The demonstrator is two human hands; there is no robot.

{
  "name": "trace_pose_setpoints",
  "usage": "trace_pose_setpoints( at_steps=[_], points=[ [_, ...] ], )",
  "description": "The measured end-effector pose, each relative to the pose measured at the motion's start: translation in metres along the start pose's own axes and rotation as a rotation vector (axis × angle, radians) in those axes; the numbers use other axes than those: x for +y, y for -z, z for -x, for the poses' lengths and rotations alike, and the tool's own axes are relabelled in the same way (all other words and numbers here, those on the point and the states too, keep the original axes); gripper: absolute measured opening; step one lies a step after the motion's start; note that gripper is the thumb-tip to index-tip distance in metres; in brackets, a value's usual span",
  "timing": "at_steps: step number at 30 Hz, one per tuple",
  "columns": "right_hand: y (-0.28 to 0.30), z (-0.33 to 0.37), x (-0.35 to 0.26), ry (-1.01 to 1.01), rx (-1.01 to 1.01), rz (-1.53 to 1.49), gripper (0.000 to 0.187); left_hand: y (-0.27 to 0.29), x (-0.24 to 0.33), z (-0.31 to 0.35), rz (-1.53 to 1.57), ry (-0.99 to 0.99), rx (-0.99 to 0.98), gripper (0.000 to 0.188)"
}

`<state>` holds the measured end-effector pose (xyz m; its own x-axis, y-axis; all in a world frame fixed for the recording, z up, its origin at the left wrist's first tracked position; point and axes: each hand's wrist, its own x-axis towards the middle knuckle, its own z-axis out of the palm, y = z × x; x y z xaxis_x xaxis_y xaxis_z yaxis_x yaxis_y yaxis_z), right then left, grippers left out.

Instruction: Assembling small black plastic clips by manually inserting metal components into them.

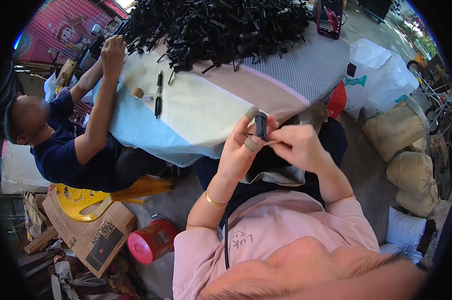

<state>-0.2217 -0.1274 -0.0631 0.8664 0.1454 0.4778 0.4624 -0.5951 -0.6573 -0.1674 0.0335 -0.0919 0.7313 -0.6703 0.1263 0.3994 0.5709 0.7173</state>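
Observation:
Over my lap, just off the table's near edge, my left hand [239, 152] grips a small black plastic part [261, 125] between thumb and fingers. Tan tape wraps its thumb and one finger. My right hand [302, 146] is closed in a pinch right beside that part; whatever its fingertips hold is too small to make out. A large heap of similar black pieces [221, 32] covers the far side of the table [196, 107]. Under my hands, a greyish open bag or cloth [278, 176] lies across my lap, partly hidden.
A black pen [159, 95] and a small tape roll [137, 92] lie on the table. A phone [330, 17] stands at its far right. At left sits another person [76, 130], an arm on the table. A red bucket [153, 241], yellow chair [81, 200] and tan sacks [396, 127] surround me.

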Motion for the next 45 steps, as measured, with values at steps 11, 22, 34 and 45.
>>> trace_pose_setpoints(
  at_steps=[11,22,34,45],
  points=[
    [-0.003,0.038,0.002,-0.303,0.172,-0.394,0.01,-0.009,-0.005,0.009,-0.128,0.018,0.14,0.038],
    [-0.003,0.019,-0.004,-0.306,0.042,-0.343,0.013,-0.021,-0.02,0.019,-0.64,-0.137,0.192,0.021],
    [-0.005,0.025,-0.002,-0.285,0.074,-0.224,0.01,-0.014,-0.022,0.017,-0.935,-0.279,0.161,0.019],
    [-0.002,0.027,-0.003,-0.224,0.082,-0.299,0.018,-0.025,-0.014,0.017,-0.029,-0.079,0.191,0.024]
  ],
)
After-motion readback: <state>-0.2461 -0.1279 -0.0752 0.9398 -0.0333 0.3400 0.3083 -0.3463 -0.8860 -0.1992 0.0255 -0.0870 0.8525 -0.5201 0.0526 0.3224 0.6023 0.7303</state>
